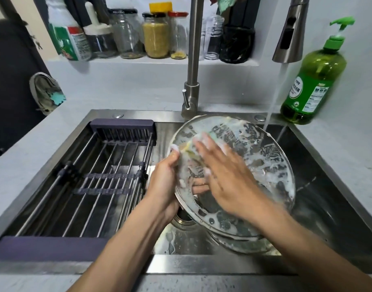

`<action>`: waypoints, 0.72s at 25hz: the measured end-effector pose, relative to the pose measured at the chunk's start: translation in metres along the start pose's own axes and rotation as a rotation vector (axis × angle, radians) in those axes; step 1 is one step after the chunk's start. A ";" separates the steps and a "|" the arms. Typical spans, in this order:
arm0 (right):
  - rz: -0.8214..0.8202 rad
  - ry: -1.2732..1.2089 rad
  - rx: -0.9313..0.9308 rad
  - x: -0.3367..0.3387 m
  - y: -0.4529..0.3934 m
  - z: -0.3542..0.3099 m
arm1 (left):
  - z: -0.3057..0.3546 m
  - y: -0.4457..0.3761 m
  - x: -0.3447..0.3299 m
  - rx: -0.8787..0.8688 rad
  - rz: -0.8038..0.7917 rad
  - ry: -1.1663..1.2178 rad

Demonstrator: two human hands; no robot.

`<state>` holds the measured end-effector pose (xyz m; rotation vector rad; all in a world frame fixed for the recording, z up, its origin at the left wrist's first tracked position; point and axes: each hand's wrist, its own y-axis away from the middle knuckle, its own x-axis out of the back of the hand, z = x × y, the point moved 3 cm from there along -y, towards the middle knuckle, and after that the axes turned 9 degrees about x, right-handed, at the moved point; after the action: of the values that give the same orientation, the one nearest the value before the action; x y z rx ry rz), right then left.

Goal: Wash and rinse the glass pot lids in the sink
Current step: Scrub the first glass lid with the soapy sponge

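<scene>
a: what was seen nearest, at the front of the sink [202, 264]?

b: a second glass lid [244, 244] was seen low in the basin, mostly hidden under the lid being washed.

a: and that lid?

b: a soapy glass lid [263, 163] was held tilted over the basin, above the drain [184, 218]. its left rim was gripped by the left hand [165, 182], thumb curled over the edge, fingers seen through the glass behind it. the right hand [225, 175] was laid flat on the glass, fingers straight and slightly spread, pressed on a foamy sponge [193, 148], blurred.

a: beyond that?

b: a drying rack [92, 182] was set across the sink's left half. water was seen running from the faucet head [290, 30] just past the lid's far rim. a green soap bottle [315, 81] was stood on the counter at right, and jars [155, 34] were lined along the back ledge.
</scene>
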<state>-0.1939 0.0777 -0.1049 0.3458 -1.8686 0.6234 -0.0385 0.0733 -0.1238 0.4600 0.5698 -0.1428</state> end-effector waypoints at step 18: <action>-0.054 0.012 -0.174 0.002 0.052 0.000 | 0.007 0.008 -0.004 -0.050 0.060 0.113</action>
<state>-0.2211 0.1208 -0.1160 0.2769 -1.8798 0.4219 -0.0365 0.0773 -0.1128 0.4381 0.6685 -0.0457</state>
